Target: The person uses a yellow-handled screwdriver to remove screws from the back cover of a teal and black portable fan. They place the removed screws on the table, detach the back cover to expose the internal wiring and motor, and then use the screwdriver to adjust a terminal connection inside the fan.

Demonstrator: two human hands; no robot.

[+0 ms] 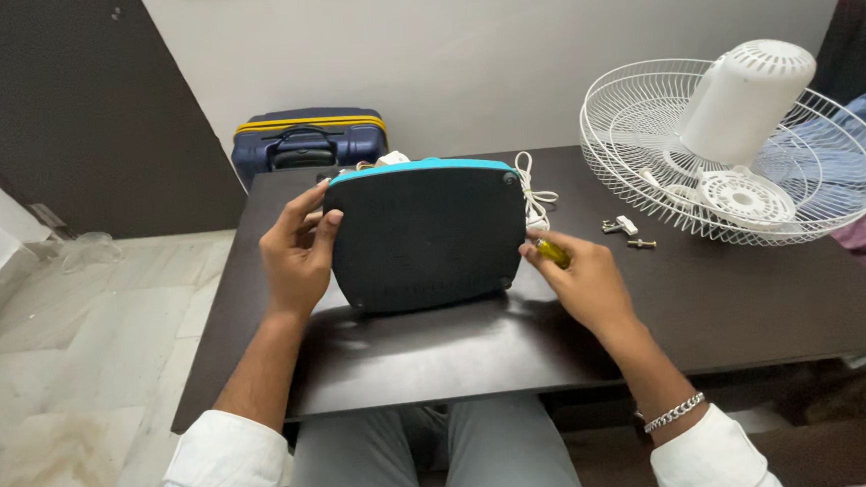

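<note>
Fan base [425, 236], a dark rounded slab with a turquoise rim along its far edge, stands tipped up on the dark wooden table [757, 304], its flat underside turned toward the person. It sits near the table's middle, directly between the two hands.

Left hand [298, 247] is curled around the base's left edge, thumb on the underside and fingers wrapped behind, steadying it upright. Right hand [581, 280] rests just beside the base's lower right corner, fingers closed around a small screwdriver with a yellow handle [554, 253]; its tip points toward that corner, though whether it touches a screw cannot be told.

A white power cord [533, 195] is bundled just behind the base on the right. Two small metal fittings [628, 232] lie loose on the table further right. Beyond them, at the far right, a white wire fan guard [748, 154] lies with its white motor housing [753, 102] pointing up. A navy suitcase with a yellow band [309, 141] stands on the floor past the table's far edge.

Judging from the grip, good work here would mean keeping the left hand firm so the base does not rock, seating the driver tip squarely before turning, and keeping any removed screws together with the loose fittings.
</note>
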